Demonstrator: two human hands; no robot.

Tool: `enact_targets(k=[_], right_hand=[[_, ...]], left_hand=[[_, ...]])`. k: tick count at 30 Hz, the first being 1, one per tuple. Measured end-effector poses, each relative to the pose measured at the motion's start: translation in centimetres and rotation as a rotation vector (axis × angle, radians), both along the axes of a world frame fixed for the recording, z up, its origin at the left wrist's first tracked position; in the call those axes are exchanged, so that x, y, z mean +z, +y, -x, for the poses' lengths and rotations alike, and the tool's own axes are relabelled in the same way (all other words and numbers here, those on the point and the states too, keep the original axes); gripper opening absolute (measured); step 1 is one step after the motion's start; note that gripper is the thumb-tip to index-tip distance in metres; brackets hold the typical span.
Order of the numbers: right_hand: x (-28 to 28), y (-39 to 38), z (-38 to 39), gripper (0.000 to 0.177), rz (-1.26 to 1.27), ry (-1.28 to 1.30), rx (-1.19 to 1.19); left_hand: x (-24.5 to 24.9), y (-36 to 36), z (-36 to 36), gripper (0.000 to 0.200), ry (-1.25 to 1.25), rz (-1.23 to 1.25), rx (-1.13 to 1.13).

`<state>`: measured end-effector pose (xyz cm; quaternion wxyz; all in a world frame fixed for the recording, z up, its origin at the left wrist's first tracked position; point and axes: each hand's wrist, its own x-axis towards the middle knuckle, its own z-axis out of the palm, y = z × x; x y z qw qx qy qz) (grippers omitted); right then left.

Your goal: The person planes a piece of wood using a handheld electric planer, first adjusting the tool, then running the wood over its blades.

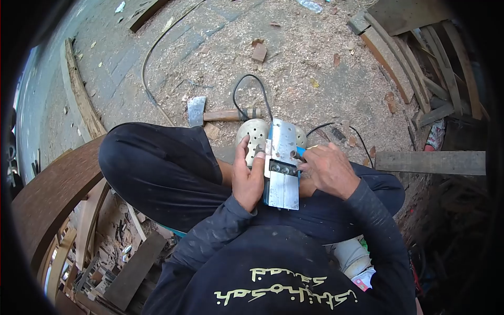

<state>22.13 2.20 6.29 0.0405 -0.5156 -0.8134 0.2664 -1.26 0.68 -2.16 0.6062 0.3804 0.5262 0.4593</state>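
Note:
An electric hand planer (284,191) rests upside down over my lap, its flat metal sole facing up and the dark cutter slot with bolts showing. My left hand (249,178) steadies the planer's left side, thumb against the edge and another finger pointing up. On the other side, my right hand (329,169) is closed with bent fingers beside the cutter slot. A short dark metal end shows near its fingertips; what the fingers pinch is mostly hidden. Part of the blue body appears beside the sole.
A hatchet (226,115) lies on the shaving-covered ground beyond my feet, near a black cord (234,89). Curved wooden pieces (388,63) are stacked at the upper right. A plank (430,162) lies right; a large curved board (58,197) stands left.

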Motion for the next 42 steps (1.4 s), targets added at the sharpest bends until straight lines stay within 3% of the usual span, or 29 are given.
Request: enact_targets(k=[2, 7, 16, 20, 24, 30, 33, 39, 42], right_hand=[[0.3, 0.2, -0.1, 0.018, 0.047, -0.063, 0.013], [0.1, 0.5, -0.5, 0.016, 0.006, -0.005, 0.071], [-0.3, 2.0, -0.7, 0.018, 0.015, 0.093, 0.084], [-1.3, 3.0, 0.5, 0.018, -0.021, 0.193, 0.112], [-2.4, 3.3, 1.3, 0.018, -0.005, 0.189, 0.140], [-2.5, 4.2, 1.3, 0.017, 0.015, 0.173, 0.166], [-2.7, 4.5, 1.4, 0.017, -0.099, 0.194, 0.219], [-2.7, 4.5, 1.6, 0.018, 0.027, 0.186, 0.172], [-2.5, 5.2, 1.9, 0.019, -0.178, 0.225, 0.245]], left_hand=[[-0.2, -0.3, 0.4, 0.059, 0.001, 0.254, -0.092], [-2.4, -1.0, -0.2, 0.059, 0.039, 0.331, -0.099], [-2.6, -1.3, -0.9, 0.056, 0.110, 0.226, -0.050], [-2.6, -1.3, -0.5, 0.057, 0.030, 0.234, -0.081], [-1.8, -1.1, -1.0, 0.056, 0.142, 0.210, -0.056], [-1.5, -0.9, -1.2, 0.057, 0.084, 0.218, -0.042], [-1.3, -0.9, -1.2, 0.056, 0.119, 0.189, -0.054], [-1.7, -1.0, -0.9, 0.057, 0.197, 0.162, -0.084], [-2.2, -1.2, -1.1, 0.057, 0.176, 0.153, -0.068]])
